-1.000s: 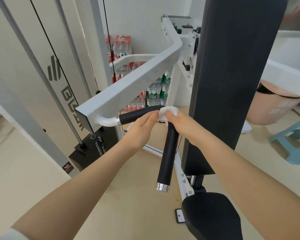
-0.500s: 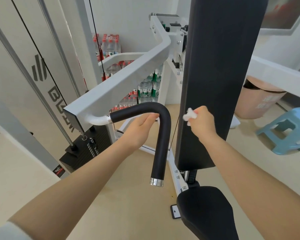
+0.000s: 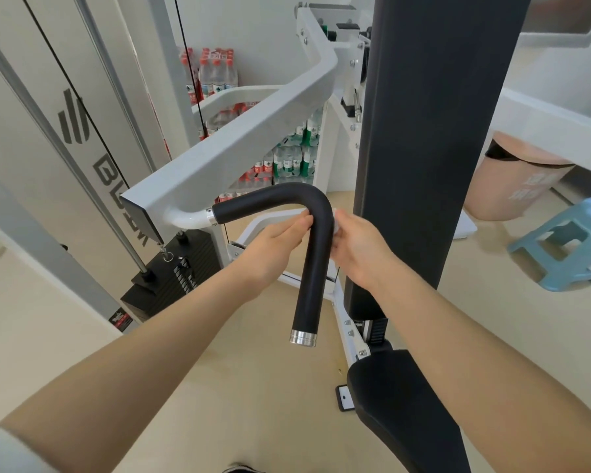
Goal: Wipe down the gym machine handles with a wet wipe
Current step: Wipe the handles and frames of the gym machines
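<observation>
Up close, bent black foam handle [image 3: 316,247], right hand [image 3: 362,249] pinching white wet wipe [image 3: 336,224], left hand [image 3: 273,245] fingers straight.

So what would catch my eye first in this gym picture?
The bent black handle at centre, with the left hand and right hand on either side of it, a wet wipe peeking behind it. Beside them rises the tall dark back pad, with stacked water bottles behind.

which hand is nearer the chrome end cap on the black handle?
Roughly even, the left marginally. Left hand is up-left of the end cap; right hand, holding the wet wipe, is up-right of it.
</observation>
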Tool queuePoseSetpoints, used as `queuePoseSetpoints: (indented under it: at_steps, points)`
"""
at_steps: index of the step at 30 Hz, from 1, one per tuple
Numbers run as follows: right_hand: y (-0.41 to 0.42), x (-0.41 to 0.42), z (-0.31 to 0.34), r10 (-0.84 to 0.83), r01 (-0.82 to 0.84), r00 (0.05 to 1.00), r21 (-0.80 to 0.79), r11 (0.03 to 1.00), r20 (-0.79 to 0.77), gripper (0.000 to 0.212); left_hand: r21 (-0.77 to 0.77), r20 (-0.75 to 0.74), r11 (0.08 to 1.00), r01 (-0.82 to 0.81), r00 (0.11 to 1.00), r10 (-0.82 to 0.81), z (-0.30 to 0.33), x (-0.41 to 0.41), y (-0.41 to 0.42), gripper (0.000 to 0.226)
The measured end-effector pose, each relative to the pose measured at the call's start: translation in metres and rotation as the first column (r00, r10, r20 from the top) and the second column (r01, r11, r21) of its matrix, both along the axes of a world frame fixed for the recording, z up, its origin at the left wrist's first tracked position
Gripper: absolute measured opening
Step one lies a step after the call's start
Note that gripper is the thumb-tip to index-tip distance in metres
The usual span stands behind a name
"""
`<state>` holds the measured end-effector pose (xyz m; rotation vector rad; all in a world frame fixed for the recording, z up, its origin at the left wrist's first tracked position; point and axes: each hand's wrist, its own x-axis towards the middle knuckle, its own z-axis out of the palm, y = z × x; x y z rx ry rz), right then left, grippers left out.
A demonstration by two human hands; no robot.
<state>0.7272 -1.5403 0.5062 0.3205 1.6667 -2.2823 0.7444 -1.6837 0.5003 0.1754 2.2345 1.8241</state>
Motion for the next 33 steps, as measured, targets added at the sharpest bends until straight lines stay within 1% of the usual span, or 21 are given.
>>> queuePoseSetpoints:
  at_steps: [2,4,6,8,10,11,12,15,16,17,18,20,21,22,24,26,27,29,30,33]
  points:
    - [-0.002,0.008,-0.009,-0.022,0.022,1.0,0.013,1.0,-0.004,0.034,-0.004,-0.004,1.0,0.001,1.0,-0.001,0.0,0.0,0.0,0.046]
    - [0.0,0.034,-0.026,0.045,-0.046,0.998,0.036,0.998,0.039,0.03,0.024,0.012,0.999,-0.027,1.0,0.027,0.0,0.0,0.002,0.044]
    - [0.001,0.048,-0.031,0.093,-0.09,0.991,-0.039,0.995,0.097,0.029,0.093,0.079,0.991,-0.093,0.993,0.086,0.004,0.0,0.006,0.036]
    - [0.001,0.038,-0.03,0.082,-0.063,0.99,-0.162,0.985,0.117,0.03,0.143,0.132,0.981,-0.134,0.984,0.116,0.007,0.0,0.009,0.023]
    - [0.0,0.031,-0.024,0.051,-0.014,0.99,-0.261,0.965,0.134,0.032,0.158,0.13,0.981,-0.116,0.987,0.096,0.008,-0.002,0.009,0.02]
    - [0.001,0.033,-0.026,0.062,-0.022,0.988,-0.269,0.963,0.141,0.033,0.163,0.123,0.981,-0.108,0.988,0.089,0.008,-0.002,0.009,0.021]
    - [0.003,0.04,-0.031,0.098,-0.056,0.984,-0.259,0.964,0.152,0.033,0.162,0.118,0.98,-0.112,0.989,0.093,0.008,-0.003,0.008,0.021]
    - [0.009,0.077,-0.045,0.299,-0.26,0.932,-0.198,0.945,0.205,0.032,0.17,0.127,0.974,-0.153,0.983,0.132,0.011,-0.007,0.006,0.017]
    - [0.01,0.081,-0.047,0.339,-0.3,0.917,-0.198,0.933,0.211,0.03,0.181,0.132,0.97,-0.16,0.982,0.137,0.01,-0.007,0.006,0.017]
    - [0.009,0.079,-0.046,0.346,-0.302,0.913,-0.212,0.929,0.215,0.028,0.188,0.131,0.969,-0.158,0.982,0.135,0.009,-0.007,0.005,0.018]
    - [0.007,0.073,-0.043,0.318,-0.264,0.921,-0.242,0.934,0.225,0.027,0.19,0.127,0.971,-0.145,0.984,0.122,0.007,-0.007,0.005,0.02]
    - [0.003,0.056,-0.036,0.18,-0.086,0.952,-0.347,0.934,0.248,0.029,0.184,0.127,0.977,-0.11,0.988,0.087,0.003,-0.007,0.005,0.025]
    - [0.001,0.049,-0.032,0.098,0.003,0.963,-0.377,0.926,0.25,0.031,0.178,0.135,0.978,-0.105,0.987,0.082,0.003,-0.007,0.005,0.028]
    - [0.0,0.045,-0.03,0.039,0.056,0.97,-0.379,0.924,0.239,0.031,0.175,0.14,0.979,-0.107,0.987,0.083,0.002,-0.007,0.005,0.029]
    - [-0.005,0.052,-0.03,0.015,0.047,0.98,-0.31,0.949,0.197,0.029,0.199,0.125,0.976,-0.091,0.99,0.066,0.004,-0.007,0.003,0.025]
    - [-0.01,0.061,-0.032,-0.025,0.04,0.993,-0.128,0.991,0.115,0.026,0.245,0.118,0.967,-0.075,0.992,0.047,0.006,-0.006,0.0,0.023]
    - [-0.01,0.061,-0.033,-0.058,0.058,0.998,0.0,0.998,0.035,0.025,0.264,0.121,0.962,-0.071,0.992,0.04,0.006,-0.007,-0.002,0.024]
    - [-0.011,0.051,-0.031,-0.064,0.111,0.981,0.264,0.958,-0.182,0.029,0.263,0.125,0.963,-0.065,0.992,0.033,0.007,-0.008,-0.004,0.031]
    - [-0.012,0.042,-0.029,-0.045,0.137,0.962,0.338,0.931,-0.268,0.033,0.248,0.123,0.967,-0.062,0.992,0.032,0.007,-0.009,-0.005,0.035]
    - [-0.014,0.016,-0.022,-0.006,0.202,0.901,0.407,0.891,-0.433,0.038,0.218,0.111,0.975,-0.05,0.994,0.026,0.008,-0.011,-0.008,0.038]
